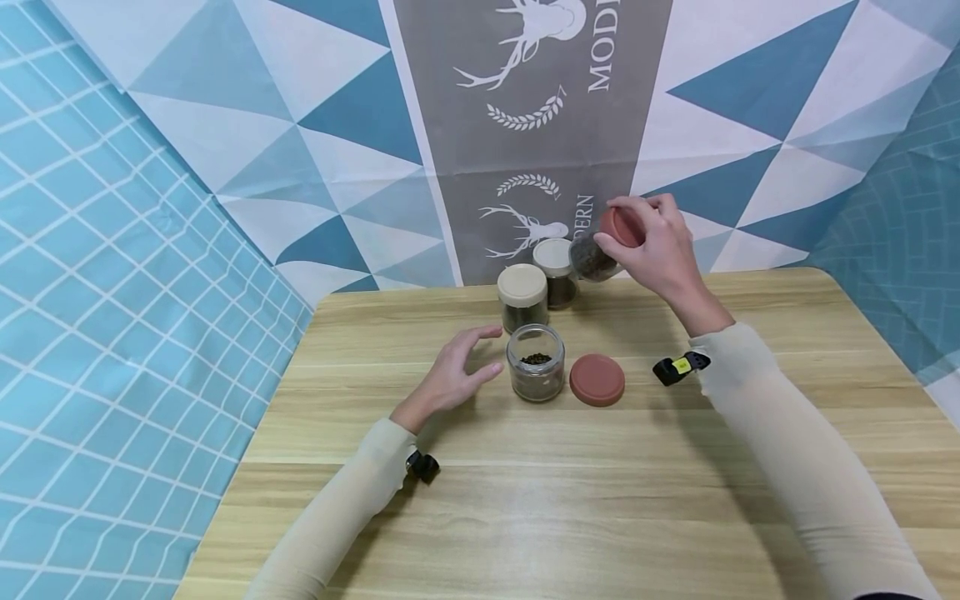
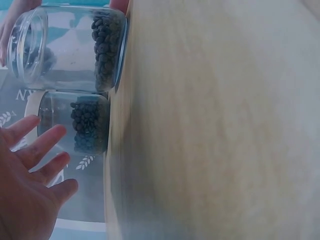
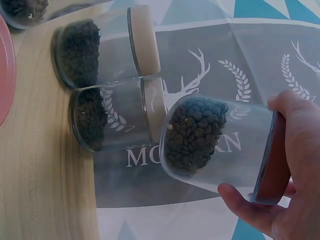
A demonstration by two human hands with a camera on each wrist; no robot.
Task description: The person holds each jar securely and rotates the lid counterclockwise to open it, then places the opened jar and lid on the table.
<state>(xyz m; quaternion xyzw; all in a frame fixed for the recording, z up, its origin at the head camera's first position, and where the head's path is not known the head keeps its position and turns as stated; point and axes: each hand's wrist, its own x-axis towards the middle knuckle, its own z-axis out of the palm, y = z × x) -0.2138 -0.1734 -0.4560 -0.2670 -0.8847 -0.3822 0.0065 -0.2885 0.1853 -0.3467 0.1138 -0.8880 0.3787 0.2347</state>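
My right hand grips a glass jar by its reddish-brown lid, holding it tilted above the back of the table. Small dark bean-like pieces lie inside that jar. Lower down stands an open glass jar with similar dark pieces on its bottom. My left hand, fingers spread and holding nothing, is just left of this open jar. A loose reddish-brown lid lies flat on the table to the open jar's right.
Two glass jars with cream lids stand behind the open jar: a nearer one and a farther one, both part filled with dark pieces. The wooden table ends at a patterned cloth backdrop. Blue tiled-pattern cloth hangs at left.
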